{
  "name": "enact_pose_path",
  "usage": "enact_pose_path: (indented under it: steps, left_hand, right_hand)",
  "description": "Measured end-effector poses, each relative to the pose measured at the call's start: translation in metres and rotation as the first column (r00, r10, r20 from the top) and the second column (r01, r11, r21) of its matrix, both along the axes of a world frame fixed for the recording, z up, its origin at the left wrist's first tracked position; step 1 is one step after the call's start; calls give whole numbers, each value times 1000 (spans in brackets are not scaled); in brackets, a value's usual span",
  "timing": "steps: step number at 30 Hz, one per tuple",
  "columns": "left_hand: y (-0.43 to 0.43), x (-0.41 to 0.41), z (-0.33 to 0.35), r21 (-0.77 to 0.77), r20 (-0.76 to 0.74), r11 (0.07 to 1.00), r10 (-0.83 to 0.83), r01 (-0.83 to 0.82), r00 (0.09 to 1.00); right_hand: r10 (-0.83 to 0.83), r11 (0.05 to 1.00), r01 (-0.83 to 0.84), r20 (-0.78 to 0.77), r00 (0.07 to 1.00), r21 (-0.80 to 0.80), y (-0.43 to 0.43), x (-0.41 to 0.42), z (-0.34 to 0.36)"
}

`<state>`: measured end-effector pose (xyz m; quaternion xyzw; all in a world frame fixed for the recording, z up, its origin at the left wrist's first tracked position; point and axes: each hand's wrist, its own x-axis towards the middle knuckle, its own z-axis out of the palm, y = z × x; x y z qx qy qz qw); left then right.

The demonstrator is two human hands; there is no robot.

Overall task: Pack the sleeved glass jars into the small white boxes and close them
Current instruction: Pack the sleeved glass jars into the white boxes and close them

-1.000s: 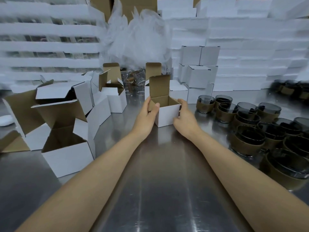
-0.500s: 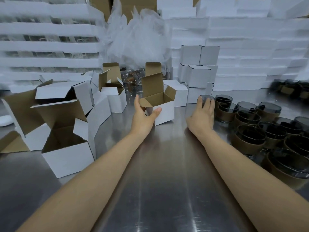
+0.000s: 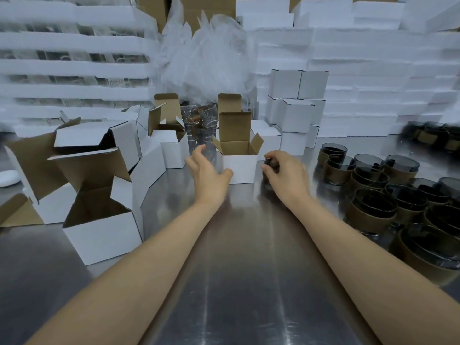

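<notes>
A small white box (image 3: 240, 168) stands upright on the steel table (image 3: 244, 270), its brown lid and side flaps up. My left hand (image 3: 207, 174) is at the box's left side with fingers spread and curled; only the thumb tip touches the front lower corner. My right hand (image 3: 288, 176) is just right of the box, closed over a dark sleeved glass jar (image 3: 270, 166), which is blurred and mostly hidden under the fingers. Several more sleeved jars (image 3: 373, 210) stand in a group at the right.
Open empty white boxes (image 3: 102, 232) crowd the left side. Closed white boxes (image 3: 297, 115) are stacked behind, against a wall of white foam trays (image 3: 361, 78). Clear bare glasses (image 3: 199, 128) and crumpled plastic wrap (image 3: 206, 58) sit at the back centre.
The box, lifted and tilted in my left hand earlier, now stands flat on the table with the hand loosened. My right hand reached to the jars and has come back left holding one.
</notes>
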<state>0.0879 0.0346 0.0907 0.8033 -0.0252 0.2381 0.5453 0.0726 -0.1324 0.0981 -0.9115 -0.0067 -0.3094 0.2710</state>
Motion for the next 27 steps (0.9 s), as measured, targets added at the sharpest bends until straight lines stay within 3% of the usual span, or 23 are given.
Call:
enact_pose_path:
  steps: [2, 5, 8, 11, 16, 21, 27]
  left_hand:
    - [0, -6, 0, 55, 122, 998, 1, -8, 992]
    - [-3, -12, 1, 194, 212, 976, -142, 101, 967]
    - [-6, -17, 0, 362, 202, 882, -389, 300, 899]
    - [-7, -17, -1, 475, 201, 808, -484, 347, 852]
    - [-5, -18, -2, 400, 139, 798, -538, 450, 831]
    - [-6, -19, 1, 359, 298, 869, -453, 341, 840]
    - [-6, -25, 4, 372, 366, 900, -366, 226, 855]
  right_hand:
    - [72, 989, -75, 34, 997, 125, 2, -2, 1]
    - [227, 903, -244, 89, 970, 355, 2, -6, 4]
    - [310, 857, -329, 113, 944, 396, 4, -11, 4]
    - [327, 833, -357, 145, 934, 423, 7, -14, 6]
    - [303, 820, -368, 212, 929, 438, 9, -12, 4]
    - [302, 814, -411, 306, 903, 411, 11, -11, 8]
    - [401, 631, -422, 193, 896, 651, 14, -6, 2]
